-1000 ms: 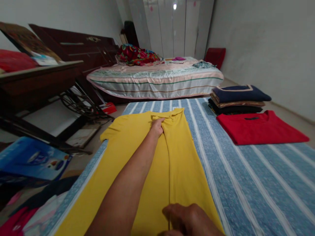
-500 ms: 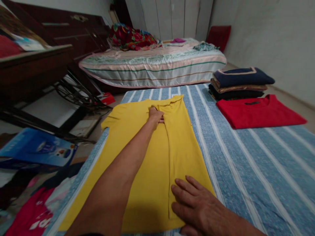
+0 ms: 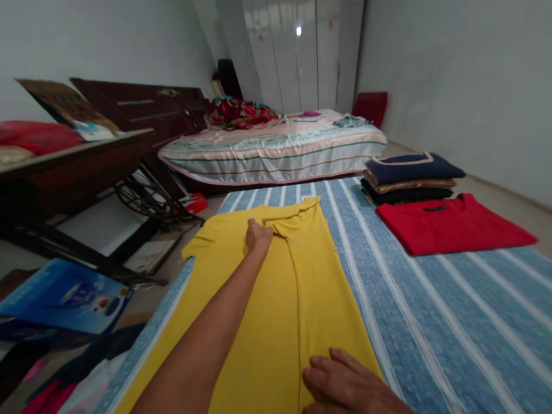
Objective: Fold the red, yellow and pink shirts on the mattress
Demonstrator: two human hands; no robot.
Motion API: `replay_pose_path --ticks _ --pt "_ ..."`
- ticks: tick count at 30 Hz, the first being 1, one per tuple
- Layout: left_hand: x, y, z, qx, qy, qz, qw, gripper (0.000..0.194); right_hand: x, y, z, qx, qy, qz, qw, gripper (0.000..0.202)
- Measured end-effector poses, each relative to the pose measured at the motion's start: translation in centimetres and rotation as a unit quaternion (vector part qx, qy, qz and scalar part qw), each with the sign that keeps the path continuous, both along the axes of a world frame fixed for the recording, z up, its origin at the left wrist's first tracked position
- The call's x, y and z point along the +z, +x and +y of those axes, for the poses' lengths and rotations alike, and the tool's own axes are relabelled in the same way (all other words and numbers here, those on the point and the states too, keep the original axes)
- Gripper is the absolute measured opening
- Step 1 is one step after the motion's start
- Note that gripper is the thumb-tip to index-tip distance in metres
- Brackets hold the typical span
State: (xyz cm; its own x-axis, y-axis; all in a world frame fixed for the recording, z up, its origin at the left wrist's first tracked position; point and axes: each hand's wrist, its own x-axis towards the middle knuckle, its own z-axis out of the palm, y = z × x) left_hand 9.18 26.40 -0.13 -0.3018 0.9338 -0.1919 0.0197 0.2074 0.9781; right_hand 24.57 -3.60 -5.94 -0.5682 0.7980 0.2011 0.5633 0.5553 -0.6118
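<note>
matt yellow cloth shirt (image 3: 250, 287), glossy pale wardrobe doors (image 3: 293, 63), dark polished-looking wood headboard (image 3: 138, 106)

1. A blue striped cloth (image 3: 466, 310) (white bands running lengthwise) spreads beneath everything.
2. The yellow shirt (image 3: 267, 316) lies on it, partly folded.
3. A folded red shirt (image 3: 452, 227) rests beside a folded clothes stack (image 3: 411, 184).
</note>
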Motion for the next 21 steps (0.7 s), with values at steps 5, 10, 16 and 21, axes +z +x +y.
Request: replay_pose_path --ticks 5,10,16,21 --pt "0.0 2.2 -0.5 -0.183 0.209 0.467 0.839 0.024 3.2 1.2 7.9 -0.115 0.047 -0.036 0.992 0.043" --pt "-2.7 6.5 0.4 -0.356 0.246 0.59 0.682 0.03 2.7 1.3 15.5 -0.206 0.038 -0.12 0.97 0.061" --pt "-3.2 8.0 2.9 -0.314 0.16 0.637 0.686 0.03 -1.1 1.4 16.7 -0.256 0.008 -0.134 0.957 0.074" --pt "-1.6 8.7 6.9 -0.291 0.207 0.597 0.719 0.025 0.5 1.2 19.2 -0.256 0.045 -0.108 0.96 0.069"
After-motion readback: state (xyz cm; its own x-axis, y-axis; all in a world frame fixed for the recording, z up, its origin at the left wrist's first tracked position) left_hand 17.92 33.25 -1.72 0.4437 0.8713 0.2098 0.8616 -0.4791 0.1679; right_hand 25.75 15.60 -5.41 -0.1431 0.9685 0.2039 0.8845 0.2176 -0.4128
